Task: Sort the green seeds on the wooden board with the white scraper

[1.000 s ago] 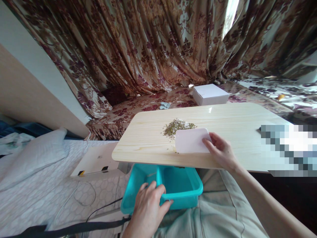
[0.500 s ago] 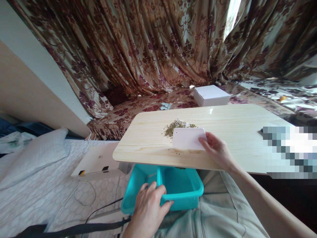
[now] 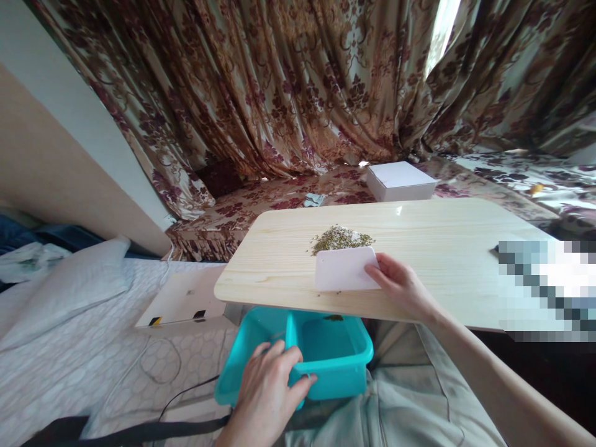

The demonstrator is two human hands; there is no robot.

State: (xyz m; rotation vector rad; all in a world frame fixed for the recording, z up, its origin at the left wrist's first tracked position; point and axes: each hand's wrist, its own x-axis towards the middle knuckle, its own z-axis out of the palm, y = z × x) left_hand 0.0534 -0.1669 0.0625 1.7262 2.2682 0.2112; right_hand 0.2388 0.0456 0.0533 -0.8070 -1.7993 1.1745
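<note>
My right hand (image 3: 403,282) grips the right end of a thin white rectangular plastic sheet (image 3: 344,270), tilted on its edge over the wooden tabletop (image 3: 442,254). Just beyond the sheet is a heap of small green and dark grains (image 3: 342,238) with something white among them; their exact kind is too small to tell. My left hand (image 3: 274,379) is closed over the near rim of a turquoise plastic bin (image 3: 339,372), by its divider. The bin sits below the table's front edge. A small dark green clump lies at the back of its right compartment.
A white box (image 3: 400,180) stands behind the table. A blurred-out item (image 3: 549,285) lies at the table's right end. To the left, a flat pale box (image 3: 181,298), a pillow (image 3: 65,292) and cables rest on the bed. Patterned curtains hang behind.
My right hand and the white sheet have moved nearer and slightly left, away from the heap, baring more of it. My left hand and the bin have shifted slightly left.
</note>
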